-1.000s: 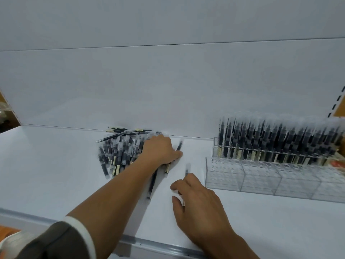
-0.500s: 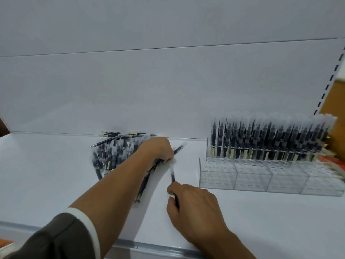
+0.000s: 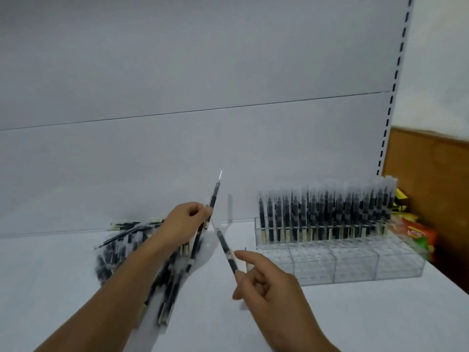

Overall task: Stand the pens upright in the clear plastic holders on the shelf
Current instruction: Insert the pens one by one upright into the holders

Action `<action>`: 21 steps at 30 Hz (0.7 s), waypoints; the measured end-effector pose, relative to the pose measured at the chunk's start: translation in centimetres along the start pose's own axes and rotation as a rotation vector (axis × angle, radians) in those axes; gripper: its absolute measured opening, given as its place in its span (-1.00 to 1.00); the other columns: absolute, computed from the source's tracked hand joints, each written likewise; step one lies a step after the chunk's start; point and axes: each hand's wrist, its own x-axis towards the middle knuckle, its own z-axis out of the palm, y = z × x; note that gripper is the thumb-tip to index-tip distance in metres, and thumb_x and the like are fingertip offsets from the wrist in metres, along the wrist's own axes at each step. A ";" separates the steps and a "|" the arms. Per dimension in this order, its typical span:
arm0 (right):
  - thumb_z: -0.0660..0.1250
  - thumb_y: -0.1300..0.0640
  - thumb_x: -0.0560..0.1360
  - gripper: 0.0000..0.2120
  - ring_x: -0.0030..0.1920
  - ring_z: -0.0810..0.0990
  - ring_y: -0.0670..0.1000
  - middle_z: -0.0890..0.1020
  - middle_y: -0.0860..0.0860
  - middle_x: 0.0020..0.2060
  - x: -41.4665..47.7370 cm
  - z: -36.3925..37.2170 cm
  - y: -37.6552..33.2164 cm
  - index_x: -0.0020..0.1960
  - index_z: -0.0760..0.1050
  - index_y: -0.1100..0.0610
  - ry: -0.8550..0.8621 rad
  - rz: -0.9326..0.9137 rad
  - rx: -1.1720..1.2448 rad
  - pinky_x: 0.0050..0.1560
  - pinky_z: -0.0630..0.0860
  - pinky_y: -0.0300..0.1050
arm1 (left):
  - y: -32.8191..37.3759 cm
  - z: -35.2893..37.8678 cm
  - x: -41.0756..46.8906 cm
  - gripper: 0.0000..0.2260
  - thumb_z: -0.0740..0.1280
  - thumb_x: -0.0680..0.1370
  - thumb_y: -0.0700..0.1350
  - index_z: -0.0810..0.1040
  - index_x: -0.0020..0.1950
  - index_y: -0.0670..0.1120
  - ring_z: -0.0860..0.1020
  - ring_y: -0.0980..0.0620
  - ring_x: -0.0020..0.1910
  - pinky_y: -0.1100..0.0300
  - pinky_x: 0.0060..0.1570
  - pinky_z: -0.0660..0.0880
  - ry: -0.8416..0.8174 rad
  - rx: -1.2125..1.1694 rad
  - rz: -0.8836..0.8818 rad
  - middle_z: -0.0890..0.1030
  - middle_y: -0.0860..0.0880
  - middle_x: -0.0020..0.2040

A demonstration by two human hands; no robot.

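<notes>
Looking down through the head view, the left hand (image 3: 186, 222) hovers over the white shelf (image 3: 50, 288) with its fingers curled round a bundle of pens (image 3: 170, 293). The bundle slants from the fist toward the near edge along the forearm, and one pen pokes up and away past the knuckles; motion blur makes the count impossible to tell. Just to its right, the right hand (image 3: 269, 285) pinches the near end of a single pen (image 3: 224, 246) between thumb and curled fingers, index finger stretched out straight, the pen tilted up and to the left so that it nearly meets the bundle. Behind the left forearm, loose pens (image 3: 119, 240) lie in a heap on the shelf. To the right stand the clear holders (image 3: 355, 265): the near row looks unfilled, while the far row carries upright pens (image 3: 327, 214) packed side by side. Colourful packets (image 3: 416, 235) lie at the far right beside a brown board (image 3: 431, 179).
</notes>
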 end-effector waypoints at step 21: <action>0.30 0.26 0.57 -0.77 -0.30 0.60 -0.27 0.70 -0.05 -0.28 0.1 -15.0 3.1 0.13 0.55 -0.02 0.528 0.057 0.254 -0.31 0.45 -0.45 | 13.0 13.8 -4.2 -0.82 0.22 0.63 -0.02 0.51 -0.13 -0.03 0.52 0.09 -0.34 0.22 -0.31 0.48 -0.316 -0.862 0.193 0.60 0.02 -0.27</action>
